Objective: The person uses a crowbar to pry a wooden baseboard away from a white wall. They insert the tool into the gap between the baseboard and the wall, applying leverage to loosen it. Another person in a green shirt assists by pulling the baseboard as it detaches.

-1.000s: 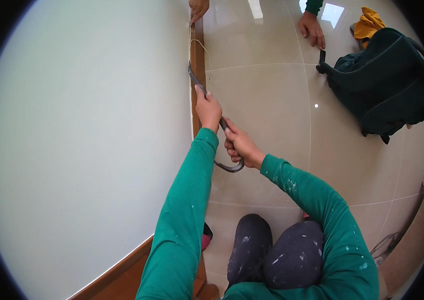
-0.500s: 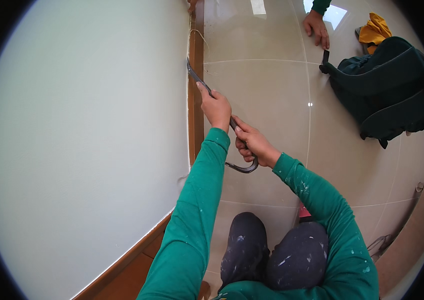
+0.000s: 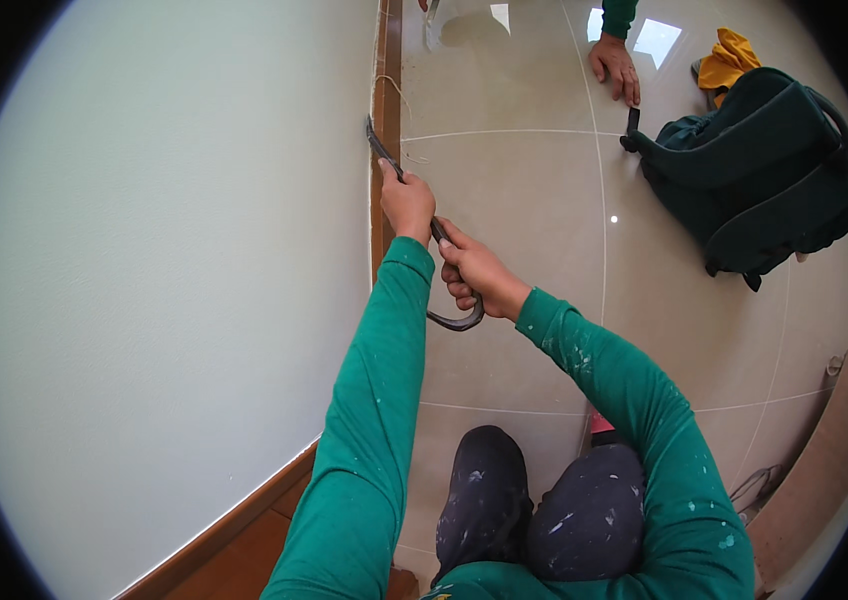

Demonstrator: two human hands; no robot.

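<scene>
Both of my hands grip a dark steel crowbar [image 3: 459,322] with a hooked near end. Its flat far tip rests at the seam between the white wall [image 3: 174,250] and the brown wooden baseboard [image 3: 387,90]. My left hand [image 3: 408,208] is closed round the shaft, closer to that tip. Lower down, my right hand [image 3: 479,272] wraps the shaft just above the hook, which curves back toward the wall.
A dark green backpack [image 3: 759,180] lies on the tiled floor [image 3: 504,370] at right, a yellow cloth [image 3: 728,60] behind it. Another person's hand [image 3: 616,70] reaches down near its strap. A brown board [image 3: 824,460] lies at lower right. A thin cord [image 3: 391,82] hangs by the baseboard.
The view has shifted slightly. My hands and the crowbar's hooked end have swung a little toward the wall, while the tip stays at the seam. Both hands keep their grip.
</scene>
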